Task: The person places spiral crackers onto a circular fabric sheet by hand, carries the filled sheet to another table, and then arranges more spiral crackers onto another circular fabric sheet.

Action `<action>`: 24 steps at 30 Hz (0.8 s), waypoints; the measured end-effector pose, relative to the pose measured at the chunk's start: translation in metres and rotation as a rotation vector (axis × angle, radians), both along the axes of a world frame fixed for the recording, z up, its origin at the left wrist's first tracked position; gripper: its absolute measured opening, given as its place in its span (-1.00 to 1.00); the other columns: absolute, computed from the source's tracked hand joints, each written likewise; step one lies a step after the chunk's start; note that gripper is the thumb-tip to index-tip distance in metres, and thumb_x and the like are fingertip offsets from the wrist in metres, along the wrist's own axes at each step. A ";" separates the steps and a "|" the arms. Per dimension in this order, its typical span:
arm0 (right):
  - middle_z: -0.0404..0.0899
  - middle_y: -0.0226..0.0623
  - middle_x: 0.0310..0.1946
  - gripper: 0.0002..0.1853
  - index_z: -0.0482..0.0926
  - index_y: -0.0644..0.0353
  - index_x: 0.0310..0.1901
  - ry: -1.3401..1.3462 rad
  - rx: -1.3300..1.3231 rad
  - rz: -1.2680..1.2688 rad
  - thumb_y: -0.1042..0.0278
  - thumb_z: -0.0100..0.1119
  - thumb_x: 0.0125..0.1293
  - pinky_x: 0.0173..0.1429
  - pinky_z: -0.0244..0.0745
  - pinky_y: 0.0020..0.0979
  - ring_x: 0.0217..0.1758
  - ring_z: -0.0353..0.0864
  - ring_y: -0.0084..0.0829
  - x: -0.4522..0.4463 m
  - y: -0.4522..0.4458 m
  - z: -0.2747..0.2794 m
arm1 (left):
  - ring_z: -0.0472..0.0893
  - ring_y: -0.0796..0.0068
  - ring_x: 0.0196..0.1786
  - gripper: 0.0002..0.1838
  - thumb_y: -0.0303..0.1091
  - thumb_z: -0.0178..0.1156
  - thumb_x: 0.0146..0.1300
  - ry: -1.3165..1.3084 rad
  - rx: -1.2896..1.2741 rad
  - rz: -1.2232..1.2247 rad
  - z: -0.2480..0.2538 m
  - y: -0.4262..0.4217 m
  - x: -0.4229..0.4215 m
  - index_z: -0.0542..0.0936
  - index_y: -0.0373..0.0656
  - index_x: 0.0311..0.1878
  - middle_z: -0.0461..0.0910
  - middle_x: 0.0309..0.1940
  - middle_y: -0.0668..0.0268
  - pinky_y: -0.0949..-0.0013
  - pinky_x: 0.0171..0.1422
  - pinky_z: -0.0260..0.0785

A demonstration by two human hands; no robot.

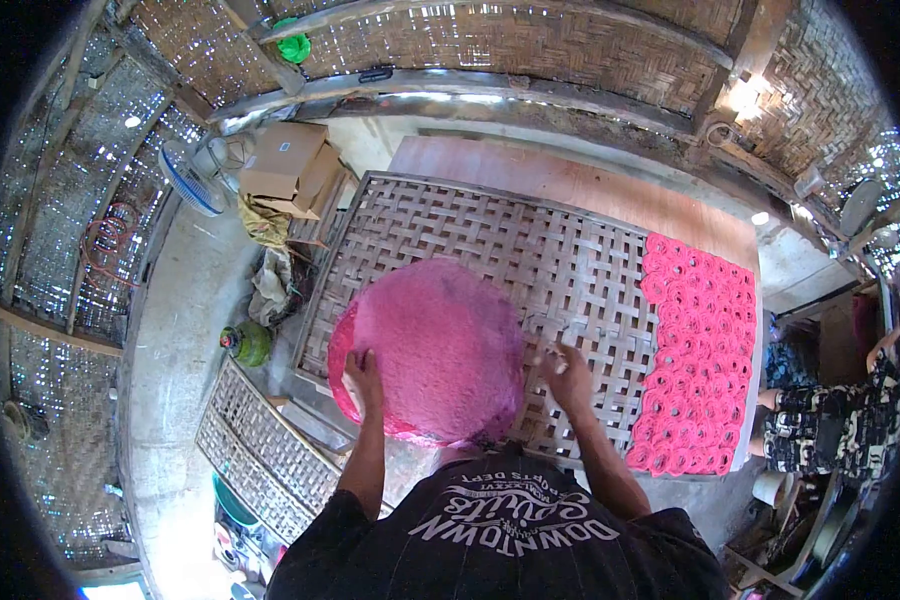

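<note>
A big round pink mass with a grainy, slightly fuzzy top sits in front of me on the near left of a woven bamboo rack. A smoother, brighter pink edge shows along its left and near sides. My left hand grips that left edge, fingers pointing away from me. Just right of the mass, my right hand is above the rack, apart from the mass. Its fingers are spread, somewhat blurred, and hold nothing I can see. Rows of pink coiled rosettes cover the rack's right end.
Behind the rack lies a wooden board. At left stand a cardboard box, a blue fan, a green gas cylinder and a second woven rack. Another person in patterned clothing is at far right.
</note>
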State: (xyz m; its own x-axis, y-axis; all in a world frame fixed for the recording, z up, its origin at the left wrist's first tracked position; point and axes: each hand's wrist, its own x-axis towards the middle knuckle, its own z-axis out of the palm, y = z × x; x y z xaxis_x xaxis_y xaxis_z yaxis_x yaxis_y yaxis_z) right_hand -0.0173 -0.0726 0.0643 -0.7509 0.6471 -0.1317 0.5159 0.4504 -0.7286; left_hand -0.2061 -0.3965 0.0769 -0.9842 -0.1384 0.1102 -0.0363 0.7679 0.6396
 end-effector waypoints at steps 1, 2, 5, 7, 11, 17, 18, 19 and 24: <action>0.52 0.08 0.12 -0.23 0.48 0.35 0.19 -0.045 0.106 0.063 -0.11 0.41 0.12 0.20 0.43 -0.12 0.17 0.53 0.00 -0.009 -0.022 -0.010 | 0.61 -0.13 -0.14 -0.69 -0.27 0.34 0.21 -0.121 -0.009 0.032 -0.024 -0.024 -0.003 0.57 -0.32 -0.14 0.66 -0.20 -0.02 0.00 -0.06 0.43; 0.44 0.12 0.22 -0.11 0.43 0.37 0.24 -0.093 0.209 0.123 -0.25 0.39 0.08 0.32 0.35 -0.04 0.29 0.43 0.06 -0.018 -0.041 -0.020 | 0.57 -0.14 -0.05 -0.61 -0.23 0.35 0.19 -0.018 -0.084 0.045 -0.040 -0.043 0.003 0.54 -0.31 -0.05 0.62 -0.10 -0.03 -0.02 0.03 0.41; 0.21 0.19 0.39 0.05 0.33 0.40 0.32 -0.221 0.336 0.058 -0.43 0.29 0.06 0.46 0.09 0.12 0.49 0.13 0.13 -0.042 -0.086 -0.020 | 0.35 -0.15 0.31 -0.13 -0.03 0.46 0.04 0.009 -0.218 0.175 -0.038 -0.065 0.019 0.33 -0.29 0.34 0.39 0.28 -0.06 -0.09 0.38 0.22; 0.10 0.22 0.44 0.11 0.25 0.42 0.37 -0.315 0.353 0.026 -0.51 0.16 0.10 0.49 -0.03 0.18 0.55 -0.02 0.14 -0.058 -0.106 -0.021 | 0.35 -0.13 0.34 -0.04 0.06 0.50 -0.04 -0.082 -0.011 0.311 -0.086 -0.085 0.023 0.34 -0.34 0.32 0.35 0.31 -0.13 -0.02 0.40 0.22; 0.05 0.28 0.45 0.06 0.25 0.43 0.36 -0.289 0.375 -0.020 -0.46 0.16 0.14 0.52 -0.12 0.22 0.57 -0.12 0.21 -0.069 -0.133 -0.056 | 0.46 -0.14 0.25 0.09 0.13 0.54 -0.15 -0.313 0.221 0.278 -0.101 -0.094 0.037 0.31 -0.44 0.32 0.42 0.24 -0.20 0.00 0.35 0.29; 0.17 0.28 0.38 -0.30 0.37 0.39 0.21 -0.275 0.394 -0.001 -0.04 0.23 0.23 0.50 0.03 0.12 0.50 0.06 0.21 -0.081 -0.162 -0.047 | 0.64 -0.17 -0.11 -0.34 -0.17 0.52 -0.03 -0.433 0.250 0.290 -0.083 -0.081 0.052 0.55 -0.48 0.04 0.66 -0.16 -0.16 -0.05 0.01 0.44; 0.23 0.25 0.34 -0.37 0.38 0.38 0.18 -0.267 0.337 0.031 0.04 0.22 0.24 0.47 0.11 0.09 0.47 0.12 0.19 -0.085 -0.164 -0.040 | 0.65 -0.14 -0.17 -0.40 -0.20 0.50 -0.01 -0.407 0.261 0.268 -0.103 -0.087 0.056 0.57 -0.49 -0.02 0.67 -0.22 -0.15 -0.03 -0.05 0.45; 0.28 0.22 0.30 -0.43 0.40 0.37 0.16 -0.257 0.279 0.064 0.12 0.21 0.24 0.43 0.19 0.06 0.44 0.19 0.17 -0.087 -0.166 -0.030 | 0.66 -0.10 -0.23 -0.47 -0.22 0.48 0.02 -0.380 0.272 0.246 -0.115 -0.093 0.059 0.60 -0.50 -0.08 0.68 -0.27 -0.15 -0.01 -0.10 0.47; 0.43 0.14 0.18 -0.33 0.37 0.35 0.18 -0.190 -0.005 -0.145 0.22 0.39 0.08 0.23 0.44 -0.02 0.24 0.45 0.09 -0.087 -0.155 -0.047 | 0.59 0.32 -0.29 -0.62 -0.32 0.44 0.02 -0.489 0.431 0.058 -0.056 -0.096 0.078 0.64 -0.47 -0.21 0.67 -0.30 0.17 0.16 -0.19 0.46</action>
